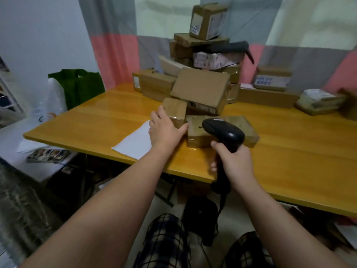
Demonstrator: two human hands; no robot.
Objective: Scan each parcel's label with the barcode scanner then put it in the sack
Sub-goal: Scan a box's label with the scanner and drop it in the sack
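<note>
My right hand (234, 162) grips the handle of a black barcode scanner (224, 132), its head held over a flat brown parcel (249, 128) lying on the wooden table (96, 120). My left hand (165, 129) holds a small brown cardboard parcel (174, 109) just left of the flat one, fingers round its left side and thumb at its front corner. Behind these leans a larger brown box (201, 88), in front of a tall pile of parcels (208, 22). No label shows on the small parcel from this angle.
A white sheet of paper (135, 142) lies at the table's near edge by my left hand. More parcels (320, 101) sit at the back right. A green bag (81, 86) and white bags (50, 107) stand left of the table. The scanner's cable hangs down by my knees.
</note>
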